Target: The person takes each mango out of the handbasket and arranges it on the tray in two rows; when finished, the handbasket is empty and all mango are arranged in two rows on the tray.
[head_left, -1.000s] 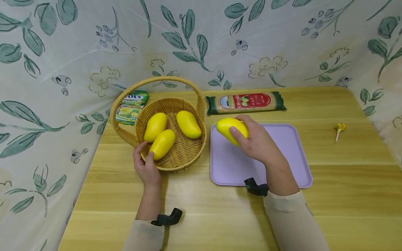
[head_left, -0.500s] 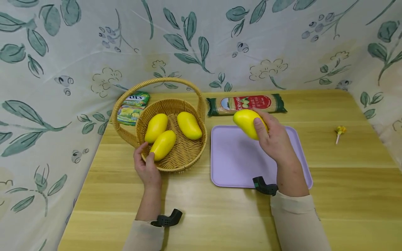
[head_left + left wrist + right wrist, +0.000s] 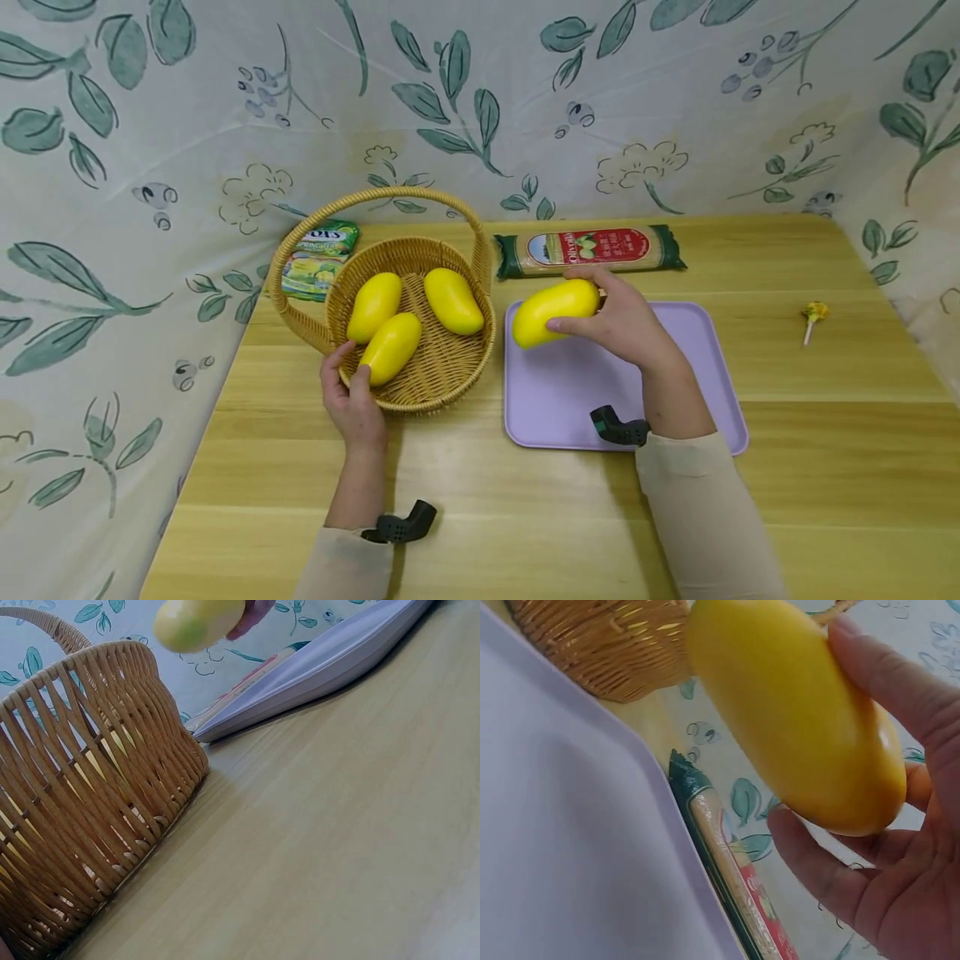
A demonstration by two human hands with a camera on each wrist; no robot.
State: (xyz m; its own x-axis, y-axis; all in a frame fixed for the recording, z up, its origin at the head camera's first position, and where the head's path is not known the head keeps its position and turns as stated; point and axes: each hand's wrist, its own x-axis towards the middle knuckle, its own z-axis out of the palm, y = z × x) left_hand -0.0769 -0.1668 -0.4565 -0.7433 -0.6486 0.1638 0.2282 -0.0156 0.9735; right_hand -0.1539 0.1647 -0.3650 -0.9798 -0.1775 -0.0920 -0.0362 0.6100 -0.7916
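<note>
Green-and-yellow printed plastic packet (image 3: 318, 271) lies behind round tan wicker basket (image 3: 442, 367) on pale wooden surface (image 3: 487, 517). Left hand (image 3: 356, 412): grip curled, holding basket's near-left rim. Inside basket, three smooth yellow mangoes (image 3: 393, 346). Right hand (image 3: 626, 321): grip spread to fruit's width, thumb and fingers around fourth yellow mango (image 3: 551, 308), aloft over left part of flat lilac rectangular tray (image 3: 570, 400). Behind tray, long green-ended, red-labelled packet (image 3: 592, 250). Far right, yellow-headed lollipop (image 3: 813, 312) on white stick.

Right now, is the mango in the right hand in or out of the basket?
Out. The right hand holds that mango up in the air, apart from the basket and the tray.
</note>
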